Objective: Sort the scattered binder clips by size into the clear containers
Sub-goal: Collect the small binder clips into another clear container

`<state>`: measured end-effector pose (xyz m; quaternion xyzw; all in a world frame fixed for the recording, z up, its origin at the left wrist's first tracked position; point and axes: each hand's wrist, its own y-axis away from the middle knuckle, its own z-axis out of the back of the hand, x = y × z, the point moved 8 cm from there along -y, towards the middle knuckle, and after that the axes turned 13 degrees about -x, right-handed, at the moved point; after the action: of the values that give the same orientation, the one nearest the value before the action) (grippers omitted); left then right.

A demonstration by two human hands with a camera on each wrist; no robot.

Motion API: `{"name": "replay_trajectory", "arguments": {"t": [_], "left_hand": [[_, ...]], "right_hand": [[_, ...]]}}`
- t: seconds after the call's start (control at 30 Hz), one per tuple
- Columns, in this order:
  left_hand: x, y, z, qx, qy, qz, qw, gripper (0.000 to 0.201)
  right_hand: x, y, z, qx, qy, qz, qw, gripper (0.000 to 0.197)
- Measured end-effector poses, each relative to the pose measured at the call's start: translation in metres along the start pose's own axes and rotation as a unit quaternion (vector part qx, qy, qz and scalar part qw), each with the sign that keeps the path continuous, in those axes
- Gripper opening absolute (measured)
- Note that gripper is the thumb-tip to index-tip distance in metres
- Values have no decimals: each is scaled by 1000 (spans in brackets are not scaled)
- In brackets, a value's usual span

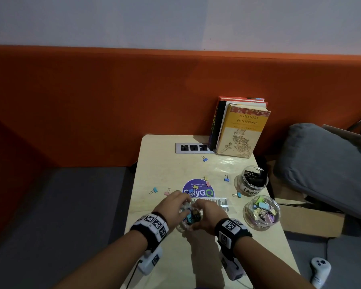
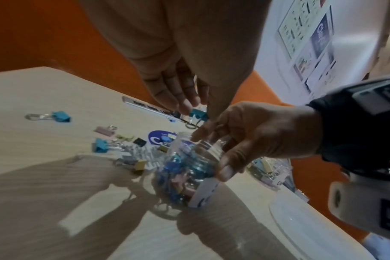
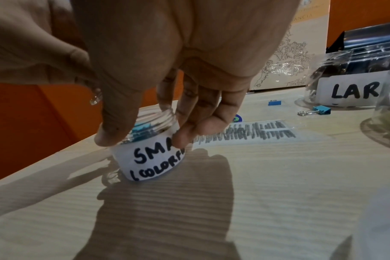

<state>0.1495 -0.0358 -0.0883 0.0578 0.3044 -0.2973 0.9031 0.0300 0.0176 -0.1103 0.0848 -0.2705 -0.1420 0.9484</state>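
A person stands over a small pale table [image 1: 154, 163], both hands meeting over one little clear jar [image 3: 149, 154]. Farthest to the left of the hands, a blue clip [image 1: 154, 190] and a pink clip [image 1: 167, 192] lie loose on the wood. The left hand [image 1: 173, 207] hovers at the jar's open mouth, its fingertips [image 2: 185, 105] pinching a teal clip [image 2: 198, 113] just above the rim. The right hand [image 1: 206, 215] steadies the jar, thumb on one side and fingers curled round the other near the top. The jar is already full of small coloured clips, and its white paper label reads "SMA" over "(COLORF", the rest hidden by fingers. The risk, as I judge it: the clip could catch on the rim and bounce off onto the table, or the light jar could tip if the right hand presses sideways. Beyond the hands, more clips lie on a purple round sticker [image 1: 198, 189] with small words beginning "Let's keep" and a large logo I cannot read fully; beside it is a printed strip of bars [image 1: 213, 202]. To the right of the hands stand a round bowl of pastel clips [image 1: 261, 212] and, behind it, a jar of black clips [image 1: 252, 180] labelled "LAR", cut off. Further back, books stand upright; the front book [image 1: 242, 132] reads "A HISTORY OF THE PHILIPPINES".
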Motion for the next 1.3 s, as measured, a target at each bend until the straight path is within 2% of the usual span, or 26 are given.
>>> {"name": "replay_trajectory", "arguments": {"t": [0.1, 0.17, 0.3, 0.43, 0.5, 0.6, 0.67, 0.97, 1.07, 1.3], "left_hand": [[-6, 0, -6, 7, 9, 14, 1000, 33], [-1, 0, -4, -14, -5, 21, 1000, 24], [31, 4, 1, -20, -64, 51, 996, 19], [66, 7, 0, 29, -157, 84, 984, 32], [75, 8, -3, 55, -208, 70, 974, 43], [78, 8, -11, 79, -225, 33, 970, 53], [79, 9, -17, 93, -229, 26, 969, 49], [83, 19, -18, 97, -232, 72, 965, 23], [79, 19, -15, 103, -256, 53, 960, 12], [74, 23, -13, 108, -275, 23, 955, 16]], "right_hand": [[1, 1, 0, -5, 0, 6, 1000, 62], [0, 1, 0, -10, -1, 5, 1000, 62], [-4, 1, -1, -9, -7, -1, 1000, 67], [-6, 1, -2, -1, -15, -13, 1000, 71], [-7, 1, -2, 0, -14, -15, 1000, 70], [-7, 1, -2, 3, -17, -17, 1000, 71], [-7, 0, -2, 2, -19, -19, 1000, 72], [-7, 2, -2, 1, -24, -22, 999, 70], [-6, 1, -1, -2, -26, -21, 999, 69], [-5, 3, -1, -5, -18, -11, 1000, 67]]}}
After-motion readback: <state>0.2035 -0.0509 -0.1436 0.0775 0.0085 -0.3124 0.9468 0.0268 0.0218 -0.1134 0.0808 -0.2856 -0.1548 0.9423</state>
